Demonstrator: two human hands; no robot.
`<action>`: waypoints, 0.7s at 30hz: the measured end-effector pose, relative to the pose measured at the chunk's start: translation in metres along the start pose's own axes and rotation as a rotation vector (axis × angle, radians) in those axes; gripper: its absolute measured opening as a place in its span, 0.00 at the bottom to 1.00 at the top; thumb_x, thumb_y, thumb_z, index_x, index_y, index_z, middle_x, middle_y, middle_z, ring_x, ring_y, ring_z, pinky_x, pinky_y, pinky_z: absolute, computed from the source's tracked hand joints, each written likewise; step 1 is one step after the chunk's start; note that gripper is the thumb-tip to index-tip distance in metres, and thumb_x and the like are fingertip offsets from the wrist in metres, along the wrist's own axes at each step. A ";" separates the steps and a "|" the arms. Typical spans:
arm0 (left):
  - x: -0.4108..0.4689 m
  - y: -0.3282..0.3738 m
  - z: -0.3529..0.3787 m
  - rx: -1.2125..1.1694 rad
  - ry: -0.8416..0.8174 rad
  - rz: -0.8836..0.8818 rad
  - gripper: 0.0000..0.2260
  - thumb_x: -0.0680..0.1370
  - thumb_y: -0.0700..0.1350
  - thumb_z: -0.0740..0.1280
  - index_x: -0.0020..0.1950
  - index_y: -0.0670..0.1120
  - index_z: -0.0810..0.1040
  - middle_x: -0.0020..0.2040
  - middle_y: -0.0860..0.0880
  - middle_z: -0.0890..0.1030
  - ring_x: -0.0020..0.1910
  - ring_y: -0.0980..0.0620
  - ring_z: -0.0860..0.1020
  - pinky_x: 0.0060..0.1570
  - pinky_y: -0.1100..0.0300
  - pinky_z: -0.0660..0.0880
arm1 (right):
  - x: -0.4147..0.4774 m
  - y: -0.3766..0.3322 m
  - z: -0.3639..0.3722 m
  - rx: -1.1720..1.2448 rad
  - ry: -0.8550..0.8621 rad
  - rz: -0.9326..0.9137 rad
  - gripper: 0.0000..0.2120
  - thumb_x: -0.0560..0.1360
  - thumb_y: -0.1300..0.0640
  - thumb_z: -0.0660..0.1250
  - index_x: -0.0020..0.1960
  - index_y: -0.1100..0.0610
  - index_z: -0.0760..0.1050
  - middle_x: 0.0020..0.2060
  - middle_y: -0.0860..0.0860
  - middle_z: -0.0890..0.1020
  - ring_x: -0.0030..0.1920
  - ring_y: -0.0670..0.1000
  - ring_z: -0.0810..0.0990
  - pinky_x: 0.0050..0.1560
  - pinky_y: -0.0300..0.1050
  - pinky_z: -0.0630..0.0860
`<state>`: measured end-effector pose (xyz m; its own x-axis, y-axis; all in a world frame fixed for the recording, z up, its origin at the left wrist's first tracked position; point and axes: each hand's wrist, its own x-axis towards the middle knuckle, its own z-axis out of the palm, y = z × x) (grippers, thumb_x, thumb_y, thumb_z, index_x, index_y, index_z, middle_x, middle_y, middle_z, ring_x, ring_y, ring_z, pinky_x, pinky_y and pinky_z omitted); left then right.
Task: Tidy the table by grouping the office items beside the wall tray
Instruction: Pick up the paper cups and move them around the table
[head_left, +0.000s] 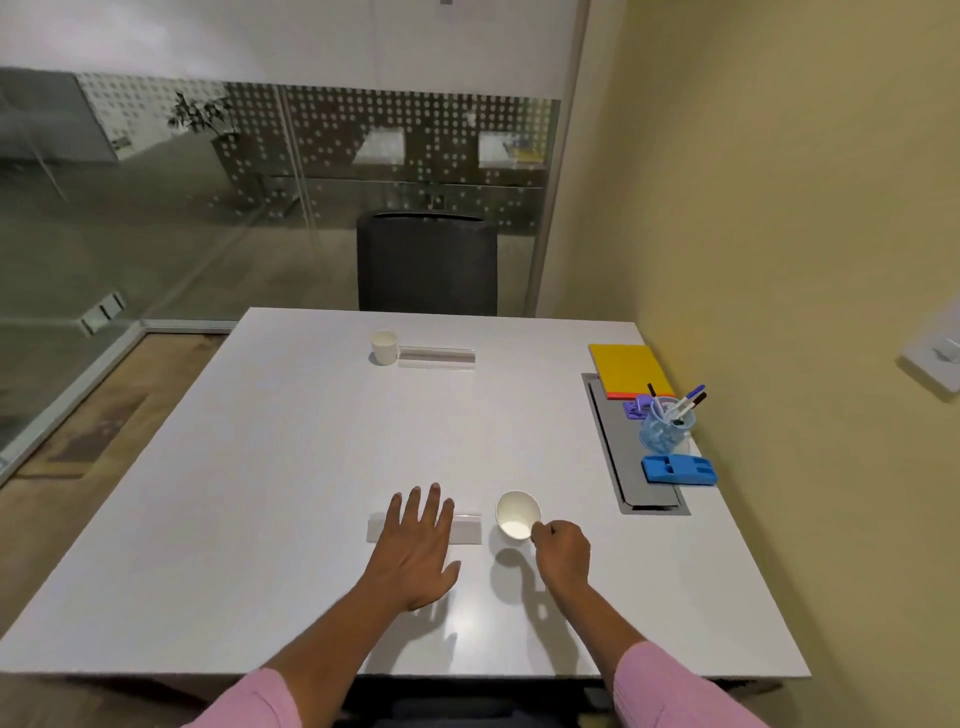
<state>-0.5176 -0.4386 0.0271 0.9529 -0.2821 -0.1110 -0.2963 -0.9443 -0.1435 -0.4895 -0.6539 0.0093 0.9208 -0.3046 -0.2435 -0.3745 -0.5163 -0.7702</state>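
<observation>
My right hand (563, 551) pinches the rim of a white paper cup (517, 514) and holds it tilted above the white table (260, 493), its shadow below. My left hand (418, 540) lies flat, fingers spread, over a clear acrylic name stand (467, 529). By the wall, a grey tray (618, 457) carries the grouped items: a yellow notepad (628, 370), a purple clip (638, 406), a blue pen holder (665, 428) with markers, and a blue stapler (678, 469).
A second white cup (384, 347) and another clear stand (436, 357) sit at the table's far side. A black chair (427, 262) stands behind the far edge. The yellow wall (805, 260) borders the right; a glass partition is on the left.
</observation>
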 end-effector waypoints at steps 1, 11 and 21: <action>0.006 0.000 0.003 -0.020 0.001 -0.019 0.35 0.73 0.63 0.60 0.73 0.41 0.67 0.73 0.36 0.66 0.70 0.33 0.67 0.68 0.35 0.62 | 0.008 0.002 0.005 -0.011 -0.009 0.007 0.21 0.74 0.61 0.64 0.27 0.55 0.58 0.23 0.49 0.62 0.27 0.50 0.60 0.29 0.45 0.55; 0.030 -0.003 0.034 -0.079 -0.054 -0.104 0.35 0.77 0.62 0.52 0.78 0.42 0.51 0.79 0.37 0.50 0.76 0.35 0.52 0.74 0.37 0.45 | 0.053 0.021 0.045 -0.059 -0.058 0.127 0.18 0.76 0.59 0.62 0.28 0.58 0.62 0.25 0.51 0.68 0.28 0.52 0.65 0.29 0.45 0.59; 0.025 -0.012 0.039 -0.059 -0.104 -0.149 0.33 0.73 0.60 0.61 0.71 0.39 0.68 0.72 0.35 0.67 0.69 0.33 0.68 0.68 0.35 0.64 | 0.064 0.023 0.062 -0.017 -0.089 0.212 0.18 0.75 0.59 0.62 0.28 0.58 0.63 0.26 0.51 0.69 0.27 0.51 0.66 0.29 0.44 0.61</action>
<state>-0.4925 -0.4274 -0.0124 0.9733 -0.1217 -0.1946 -0.1448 -0.9835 -0.1089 -0.4321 -0.6358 -0.0601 0.8272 -0.3360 -0.4505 -0.5615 -0.4623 -0.6863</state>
